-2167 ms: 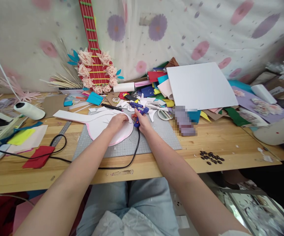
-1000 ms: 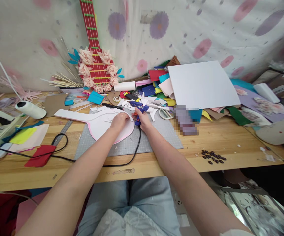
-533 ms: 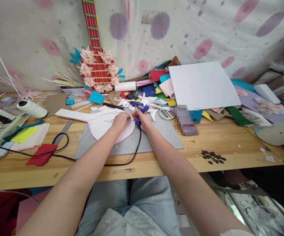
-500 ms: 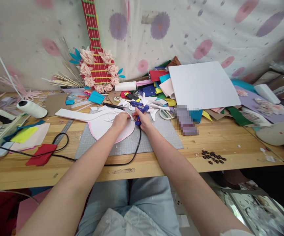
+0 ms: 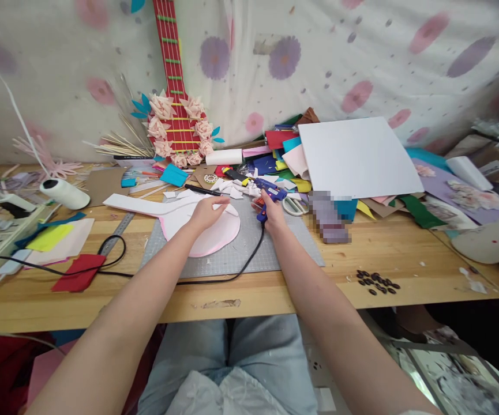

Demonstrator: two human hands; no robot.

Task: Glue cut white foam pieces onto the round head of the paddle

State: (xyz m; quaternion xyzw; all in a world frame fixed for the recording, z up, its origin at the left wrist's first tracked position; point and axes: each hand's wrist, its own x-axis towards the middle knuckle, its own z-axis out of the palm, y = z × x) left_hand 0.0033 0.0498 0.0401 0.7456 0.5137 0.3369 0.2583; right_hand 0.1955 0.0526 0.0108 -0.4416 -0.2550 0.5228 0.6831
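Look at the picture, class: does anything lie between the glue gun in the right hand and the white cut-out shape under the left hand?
Nothing visible does. The right hand holds the blue glue gun just right of the white cut-out shape, which the left hand presses down. Only bare grey cutting mat lies between them.

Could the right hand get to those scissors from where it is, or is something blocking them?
Probably yes. The scissors lie in the open just beside the right hand, nothing between them. But that hand is wrapped around the glue gun, so it isn't free.
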